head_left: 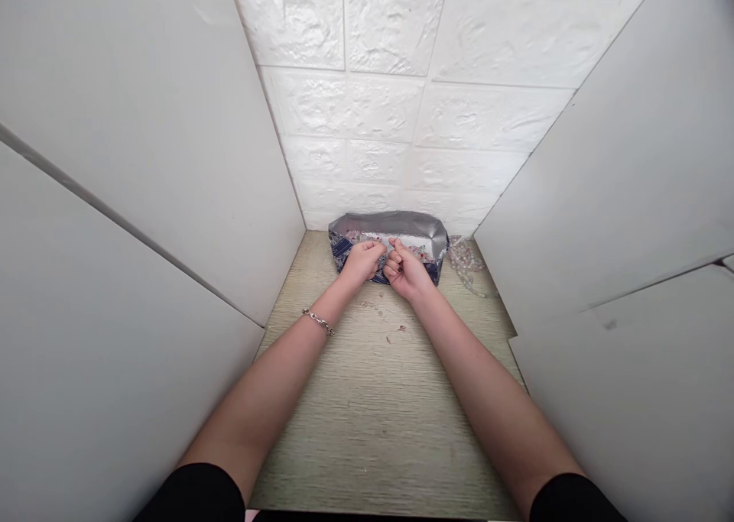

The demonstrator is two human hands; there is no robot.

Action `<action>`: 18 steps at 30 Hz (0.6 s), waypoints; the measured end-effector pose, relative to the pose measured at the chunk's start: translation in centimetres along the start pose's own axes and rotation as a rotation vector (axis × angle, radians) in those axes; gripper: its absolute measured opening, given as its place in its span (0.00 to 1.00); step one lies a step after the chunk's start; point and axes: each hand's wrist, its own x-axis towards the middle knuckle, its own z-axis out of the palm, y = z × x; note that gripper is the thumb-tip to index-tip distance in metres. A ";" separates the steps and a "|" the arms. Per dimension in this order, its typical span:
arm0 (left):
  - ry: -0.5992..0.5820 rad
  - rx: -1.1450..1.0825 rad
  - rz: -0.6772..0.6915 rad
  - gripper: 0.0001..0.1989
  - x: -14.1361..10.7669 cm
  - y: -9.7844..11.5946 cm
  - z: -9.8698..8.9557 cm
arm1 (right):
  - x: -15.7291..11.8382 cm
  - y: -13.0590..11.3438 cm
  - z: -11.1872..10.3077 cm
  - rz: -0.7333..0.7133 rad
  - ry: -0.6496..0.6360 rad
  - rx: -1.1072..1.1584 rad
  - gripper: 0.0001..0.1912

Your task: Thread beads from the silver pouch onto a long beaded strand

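My left hand point(365, 261) and my right hand point(406, 268) are close together over the front rim of a fabric bag point(395, 222) with a silvery lining and a dark blue patterned outside. Both hands are closed, fingertips pinched near each other; whatever is between them is too small to make out. Small pink, red and clear beads point(358, 236) lie inside the bag, partly hidden by my hands. A few loose beads point(381, 312) are scattered on the wood-grain surface in front of it.
Right of the bag lies a heap of pale beaded strands point(466, 258). White panels point(172, 124) rise on the left, grey-white panels point(619, 186) on the right. Behind stands a white brick-patterned wall point(378, 109). The wood-grain surface point(378, 415) runs toward me between my forearms.
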 end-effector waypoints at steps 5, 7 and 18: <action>-0.005 -0.010 -0.003 0.05 -0.1 0.2 0.1 | 0.1 0.0 -0.1 -0.002 -0.002 -0.015 0.04; -0.006 -0.021 -0.002 0.05 -0.1 0.2 0.1 | 0.1 0.0 -0.2 -0.005 -0.003 -0.020 0.04; -0.012 -0.039 0.002 0.06 0.1 0.0 0.0 | 0.2 0.0 -0.1 0.009 0.010 -0.044 0.04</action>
